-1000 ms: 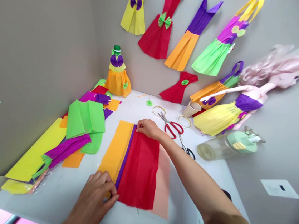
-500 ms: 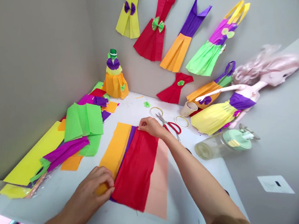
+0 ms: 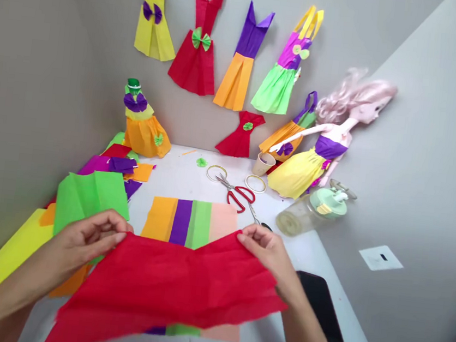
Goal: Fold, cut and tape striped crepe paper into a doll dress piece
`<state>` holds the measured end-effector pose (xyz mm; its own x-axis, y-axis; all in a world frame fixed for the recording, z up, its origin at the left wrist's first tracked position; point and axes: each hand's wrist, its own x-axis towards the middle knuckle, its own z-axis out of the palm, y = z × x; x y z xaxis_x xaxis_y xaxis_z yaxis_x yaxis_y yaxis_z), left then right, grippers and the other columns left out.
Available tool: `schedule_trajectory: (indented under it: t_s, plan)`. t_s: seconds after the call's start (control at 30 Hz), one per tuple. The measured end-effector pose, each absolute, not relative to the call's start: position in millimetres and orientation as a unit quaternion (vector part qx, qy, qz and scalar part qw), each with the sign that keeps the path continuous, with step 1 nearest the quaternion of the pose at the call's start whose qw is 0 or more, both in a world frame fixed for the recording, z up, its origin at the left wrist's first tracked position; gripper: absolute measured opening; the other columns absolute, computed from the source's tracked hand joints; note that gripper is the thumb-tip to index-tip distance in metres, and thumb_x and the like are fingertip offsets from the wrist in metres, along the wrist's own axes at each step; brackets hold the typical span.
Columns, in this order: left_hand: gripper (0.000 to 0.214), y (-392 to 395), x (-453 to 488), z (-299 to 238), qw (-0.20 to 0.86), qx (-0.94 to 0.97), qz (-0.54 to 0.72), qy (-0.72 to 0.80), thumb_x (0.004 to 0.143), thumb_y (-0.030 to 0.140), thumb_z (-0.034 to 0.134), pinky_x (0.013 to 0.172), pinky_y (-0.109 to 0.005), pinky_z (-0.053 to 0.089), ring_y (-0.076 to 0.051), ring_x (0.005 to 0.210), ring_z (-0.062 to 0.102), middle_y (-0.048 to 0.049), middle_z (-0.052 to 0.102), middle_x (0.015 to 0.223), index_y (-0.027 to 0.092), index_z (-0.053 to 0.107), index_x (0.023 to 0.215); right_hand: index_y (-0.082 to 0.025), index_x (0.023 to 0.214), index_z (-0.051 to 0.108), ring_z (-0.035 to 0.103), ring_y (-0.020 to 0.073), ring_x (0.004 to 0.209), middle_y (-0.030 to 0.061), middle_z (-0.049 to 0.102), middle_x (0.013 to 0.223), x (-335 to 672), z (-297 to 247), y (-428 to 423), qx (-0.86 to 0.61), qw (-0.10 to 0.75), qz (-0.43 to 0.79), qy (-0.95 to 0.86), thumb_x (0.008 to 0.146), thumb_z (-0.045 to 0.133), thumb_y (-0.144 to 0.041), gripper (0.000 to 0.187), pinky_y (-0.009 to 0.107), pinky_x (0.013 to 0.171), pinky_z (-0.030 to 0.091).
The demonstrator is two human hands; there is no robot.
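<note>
A red crepe paper sheet hangs in the air above the table, stretched between both hands. My left hand pinches its left corner and my right hand pinches its right corner. Under it on the white table lies a stack of paper strips showing orange, purple, green and peach bands; the red sheet hides their near part.
Red-handled scissors and two rings lie behind the strips, beside a paper cup and a lying clear jar. Green, yellow and purple paper piles sit at left. Paper dresses hang on the wall; a doll leans right. A dark phone lies near my right forearm.
Both hands have lifted the red sheet off the strip stack and pulled it toward me, uncovering purple and green strips. The view has shifted rightward.
</note>
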<state>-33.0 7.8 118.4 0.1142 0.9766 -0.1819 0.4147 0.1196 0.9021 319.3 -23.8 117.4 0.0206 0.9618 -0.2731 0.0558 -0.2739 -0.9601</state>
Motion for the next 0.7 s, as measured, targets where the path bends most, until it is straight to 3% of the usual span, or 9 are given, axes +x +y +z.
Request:
schedule_trajectory:
  t_s: [0.1, 0.3, 0.53, 0.7]
  plan:
    - [0.029, 24, -25, 81, 0.473, 0.639, 0.22, 0.565, 0.08, 0.05, 0.058, 0.06, -0.024, 0.042, -0.016, 0.065, 0.051, 0.0014, 0.057, 0.07, 0.022, 0.059, 0.078, -0.02, 0.074, 0.058, 0.049, 0.0142, 0.06, -0.0014, 0.055, 0.066, 322, 74, -30, -0.648, 0.383, 0.439, -0.491, 0.083, 0.063, -0.045, 0.027, 0.026, 0.056, 0.035]
    - [0.028, 37, -17, 42, 0.359, 0.699, 0.173, 0.593, 0.081, 0.048, 0.051, 0.059, -0.026, 0.038, -0.017, 0.061, 0.047, 0.0021, 0.052, 0.066, 0.022, 0.059, 0.078, -0.022, 0.076, 0.056, 0.055, 0.0192, 0.073, 0.0021, 0.06, 0.077, 326, 39, -28, -0.729, 0.236, 0.228, -0.6, 0.09, 0.048, -0.03, 0.018, 0.03, 0.063, 0.035]
    - [0.026, 39, -9, 43, 0.344, 0.691, 0.169, 0.613, 0.083, 0.046, 0.051, 0.056, -0.025, 0.036, -0.016, 0.057, 0.044, 0.0031, 0.051, 0.066, 0.023, 0.06, 0.077, -0.025, 0.075, 0.051, 0.056, 0.0209, 0.07, 0.002, 0.06, 0.077, 326, 39, -25, -0.738, 0.207, 0.214, -0.605, 0.092, 0.047, -0.033, 0.02, 0.03, 0.061, 0.036]
    - [0.023, 35, -18, 71, 0.424, 0.629, 0.236, 0.607, 0.084, 0.046, 0.055, 0.067, -0.025, 0.042, -0.017, 0.072, 0.053, 0.0016, 0.058, 0.078, 0.024, 0.057, 0.08, -0.024, 0.075, 0.055, 0.052, 0.0197, 0.063, 0.0019, 0.058, 0.07, 327, 40, -26, -0.719, 0.294, 0.287, -0.561, 0.092, 0.049, -0.046, 0.029, 0.03, 0.059, 0.038]
